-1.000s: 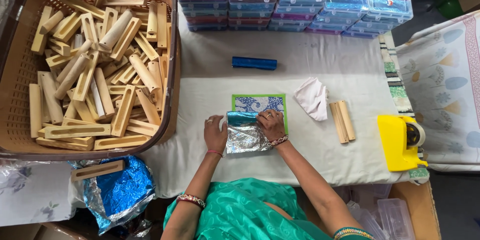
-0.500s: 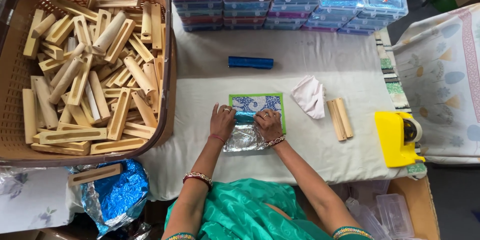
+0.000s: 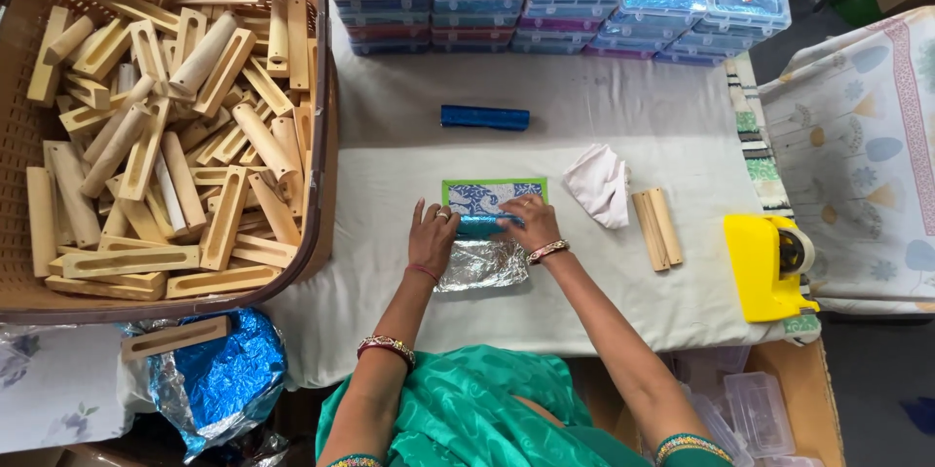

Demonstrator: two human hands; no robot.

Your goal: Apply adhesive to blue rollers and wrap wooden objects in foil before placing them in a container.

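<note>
clearly the left hand presses flat on one end of the blue foil block, and the right hand pinches the other; rolling evenly over the silver foil would keep the wrap tight.

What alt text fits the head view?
Both hands, left hand and right hand, press a blue foil-wrapped piece on a silver foil sheet. A brown basket of wooden blocks sits left, a yellow tape dispenser right.
</note>
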